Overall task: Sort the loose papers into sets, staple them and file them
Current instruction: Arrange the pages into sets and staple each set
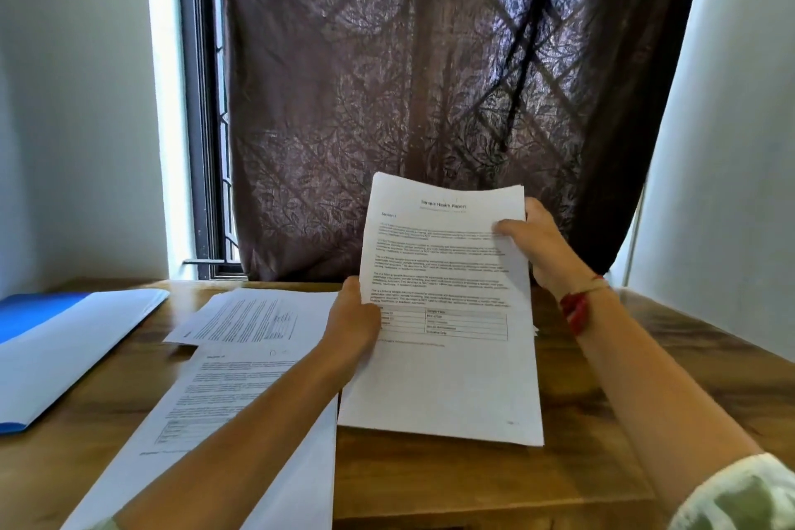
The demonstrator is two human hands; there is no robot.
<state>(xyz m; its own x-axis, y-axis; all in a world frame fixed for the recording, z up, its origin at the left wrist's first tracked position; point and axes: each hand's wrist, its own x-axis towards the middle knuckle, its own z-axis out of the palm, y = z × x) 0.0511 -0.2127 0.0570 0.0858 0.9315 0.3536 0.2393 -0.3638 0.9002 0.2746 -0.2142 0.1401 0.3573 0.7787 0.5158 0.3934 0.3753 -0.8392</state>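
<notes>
Both hands hold up a stack of printed papers (447, 379) above the wooden desk (559, 478), its top sheet headed "Sample Health Report". My left hand (355, 316) grips the stack's left edge near the middle. My right hand (535, 243) pinches the upper right edge, thumb on the front. A printed sheet (223, 396) lies flat on the desk under my left forearm. Another sheet (254, 316) lies turned sideways just beyond it. An open blue file folder (64, 340) with a white inside rests at the left.
A dark patterned curtain (413, 99) hangs behind the desk over a barred window (206, 142). White walls stand on both sides. A red thread band (576, 310) circles my right wrist. Bare wood shows at the desk's right and near edge.
</notes>
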